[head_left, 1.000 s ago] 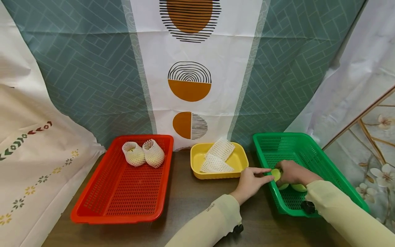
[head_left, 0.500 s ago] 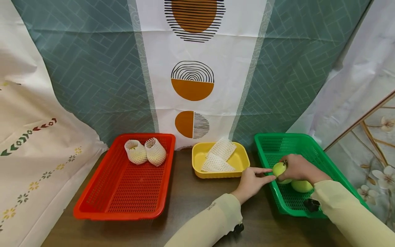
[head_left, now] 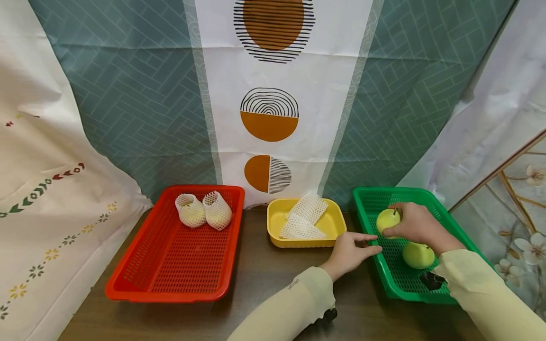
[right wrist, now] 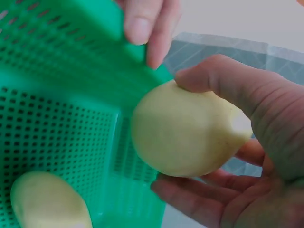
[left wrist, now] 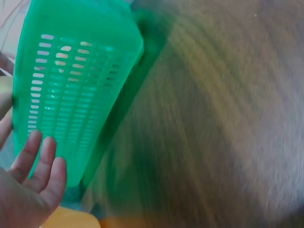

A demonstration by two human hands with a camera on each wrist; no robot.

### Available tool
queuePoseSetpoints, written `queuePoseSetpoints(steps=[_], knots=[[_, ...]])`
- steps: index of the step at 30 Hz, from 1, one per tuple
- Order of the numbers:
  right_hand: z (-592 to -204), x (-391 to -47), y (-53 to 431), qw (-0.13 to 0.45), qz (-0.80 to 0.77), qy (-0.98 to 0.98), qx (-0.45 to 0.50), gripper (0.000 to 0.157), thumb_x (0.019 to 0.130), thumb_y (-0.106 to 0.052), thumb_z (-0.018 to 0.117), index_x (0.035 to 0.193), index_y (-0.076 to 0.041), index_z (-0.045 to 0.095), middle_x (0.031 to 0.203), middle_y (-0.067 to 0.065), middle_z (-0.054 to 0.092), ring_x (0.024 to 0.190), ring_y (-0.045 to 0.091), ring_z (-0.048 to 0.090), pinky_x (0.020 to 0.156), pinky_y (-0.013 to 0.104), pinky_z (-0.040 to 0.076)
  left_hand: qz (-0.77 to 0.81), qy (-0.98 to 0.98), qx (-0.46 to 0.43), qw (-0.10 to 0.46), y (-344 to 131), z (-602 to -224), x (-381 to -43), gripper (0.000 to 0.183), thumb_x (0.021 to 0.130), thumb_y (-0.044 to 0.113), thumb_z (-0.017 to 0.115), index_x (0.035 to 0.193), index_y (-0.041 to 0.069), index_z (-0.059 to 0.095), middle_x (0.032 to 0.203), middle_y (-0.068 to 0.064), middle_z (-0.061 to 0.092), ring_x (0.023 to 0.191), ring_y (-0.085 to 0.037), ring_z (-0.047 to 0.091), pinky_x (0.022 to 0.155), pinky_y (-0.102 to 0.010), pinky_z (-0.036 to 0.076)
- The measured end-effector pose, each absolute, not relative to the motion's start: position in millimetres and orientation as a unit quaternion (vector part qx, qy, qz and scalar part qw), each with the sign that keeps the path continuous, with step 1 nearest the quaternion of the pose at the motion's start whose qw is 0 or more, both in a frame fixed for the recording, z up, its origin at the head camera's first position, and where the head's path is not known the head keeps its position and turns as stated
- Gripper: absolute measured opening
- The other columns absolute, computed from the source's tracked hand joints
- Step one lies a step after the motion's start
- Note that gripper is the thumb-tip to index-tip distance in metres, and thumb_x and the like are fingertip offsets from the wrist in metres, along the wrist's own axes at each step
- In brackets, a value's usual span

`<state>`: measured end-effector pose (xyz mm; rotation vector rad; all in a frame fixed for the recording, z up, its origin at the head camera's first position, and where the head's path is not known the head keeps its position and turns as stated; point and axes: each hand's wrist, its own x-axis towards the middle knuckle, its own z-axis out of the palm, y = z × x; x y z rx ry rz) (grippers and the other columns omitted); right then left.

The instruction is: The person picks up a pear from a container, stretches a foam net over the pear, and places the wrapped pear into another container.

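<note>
My right hand (head_left: 415, 226) grips a pale green pear (head_left: 386, 220) inside the green basket (head_left: 386, 279), near its left side. Thumb and fingers wrap the pear (right wrist: 183, 135) from either side in the right wrist view. A second pear (head_left: 418, 256) lies on the basket floor below that hand. At the basket's left rim, my left hand (head_left: 347, 253) has its thumb and index finger stretched out, tips right at the edge. The left wrist view shows its other fingers (left wrist: 45, 164) loosely extended beside the outer basket wall (left wrist: 71, 95).
In the middle, a yellow tray (head_left: 275, 222) holds white foam net sleeves (head_left: 304, 226). The red basket (head_left: 170, 296) on the left has two pears in foam nets (head_left: 217, 213) at its back. All stand on a dark wooden table (head_left: 260, 279) before a hanging cloth (head_left: 273, 142).
The right hand has lifted the pear from low in the green basket, bringing it up and slightly back. The other pear shows more fully. The left hand stays at the rim.
</note>
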<state>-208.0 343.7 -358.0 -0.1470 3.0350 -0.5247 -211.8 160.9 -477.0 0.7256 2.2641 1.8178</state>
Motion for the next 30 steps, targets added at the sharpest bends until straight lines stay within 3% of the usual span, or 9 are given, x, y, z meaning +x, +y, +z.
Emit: queuePoseSetpoints(steps=[4, 7, 13, 20, 23, 30], knots=[[-355.8, -205.8, 335.7, 0.007, -0.199, 0.979, -0.044, 0.080, 0.072, -0.040, 0.077, 0.133, 0.000, 0.045, 0.079, 0.005, 0.062, 0.060, 0.017, 0.051, 0.051, 0.030, 0.042, 0.584, 0.764, 0.257, 0.098, 153.8, -475.6, -213.3, 0.036, 0.080, 0.041, 0.071, 0.114, 0.033, 0.067, 0.101, 0.014, 0.066, 0.077, 0.000, 0.056, 0.061, -0.017, 0.049], [-353.2, -203.5, 326.1, -0.009, -0.215, 0.975, -0.045, 0.078, 0.072, -0.039, 0.077, 0.134, -0.004, 0.045, 0.082, 0.006, 0.061, 0.058, 0.017, 0.049, 0.050, 0.030, 0.041, 0.588, 0.762, 0.252, 0.103, 142.2, -471.6, -214.9, 0.040, 0.080, 0.040, 0.072, 0.117, 0.029, 0.066, 0.106, 0.014, 0.065, 0.082, 0.000, 0.058, 0.068, -0.016, 0.050], [-348.2, -199.8, 302.4, -0.025, -0.252, 0.966, -0.046, 0.076, 0.071, -0.035, 0.077, 0.136, -0.013, 0.044, 0.090, 0.009, 0.060, 0.058, 0.019, 0.050, 0.050, 0.031, 0.043, 0.597, 0.774, 0.205, 0.052, 102.6, -452.3, -226.2, 0.033, 0.080, 0.034, 0.073, 0.110, 0.024, 0.069, 0.095, 0.007, 0.067, 0.079, -0.004, 0.060, 0.069, -0.017, 0.051], [-349.8, -198.6, 265.2, -0.040, -0.282, 0.955, -0.081, 0.075, 0.067, -0.030, 0.080, 0.134, -0.015, 0.048, 0.109, 0.008, 0.057, 0.077, 0.022, 0.054, 0.059, 0.030, 0.047, 0.601, 0.781, 0.171, 0.007, 52.6, -425.9, -232.2, 0.036, 0.079, 0.029, 0.075, 0.114, 0.025, 0.067, 0.096, 0.002, 0.067, 0.080, -0.008, 0.062, 0.070, -0.020, 0.053], [-352.9, -196.7, 248.4, -0.043, -0.298, 0.948, -0.102, 0.074, 0.066, -0.029, 0.082, 0.132, -0.016, 0.050, 0.110, 0.005, 0.057, 0.081, 0.022, 0.054, 0.061, 0.029, 0.048, 0.591, 0.787, 0.177, 0.005, 35.5, -419.8, -231.0, 0.045, 0.077, 0.029, 0.076, 0.120, 0.026, 0.062, 0.098, 0.005, 0.065, 0.084, -0.009, 0.063, 0.073, -0.021, 0.053], [-364.4, -193.3, 215.6, -0.036, -0.320, 0.937, -0.134, 0.076, 0.063, -0.028, 0.083, 0.131, -0.018, 0.051, 0.110, 0.001, 0.056, 0.085, 0.021, 0.052, 0.064, 0.029, 0.048, 0.562, 0.807, 0.181, -0.003, 2.7, -418.0, -225.9, 0.058, 0.075, 0.024, 0.078, 0.128, 0.025, 0.056, 0.111, -0.003, 0.065, 0.095, -0.019, 0.065, 0.079, -0.025, 0.053]])
